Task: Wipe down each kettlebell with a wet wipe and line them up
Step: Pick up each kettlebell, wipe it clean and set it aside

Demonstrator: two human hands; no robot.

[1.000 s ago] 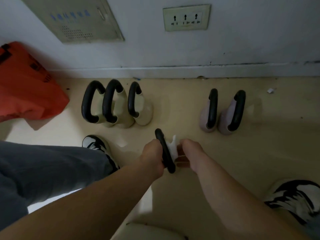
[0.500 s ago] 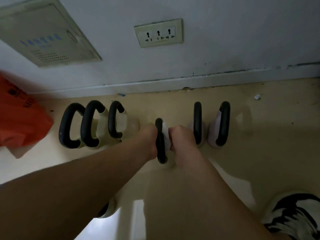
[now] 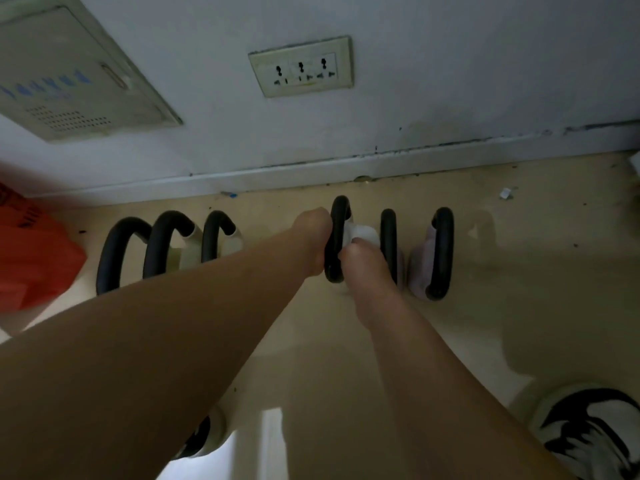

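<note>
Location type: indoor room seen at floor level, domestic or small-gym in character; which of the two cannot be told. Indicators: painted wall (image 3: 450,64) with a scuffed skirting board (image 3: 450,161); triple socket plate (image 3: 301,67); flush service panel (image 3: 76,81) with blue lettering and vent holes; glossy beige floor (image 3: 536,278) carrying specks and scraps; cream kettlebells (image 3: 187,254) and pale purple kettlebells (image 3: 420,268) standing in a row along the skirting; orange bag (image 3: 31,265) at the left edge.

Printed markings in the scene: none legible.
A row of blue characters (image 3: 45,85) stood on the grey wall panel (image 3: 86,109), too blurred to be read. Dark print (image 3: 26,216) marked the orange bag (image 3: 38,268) at the left edge and was likewise illegible.
</note>
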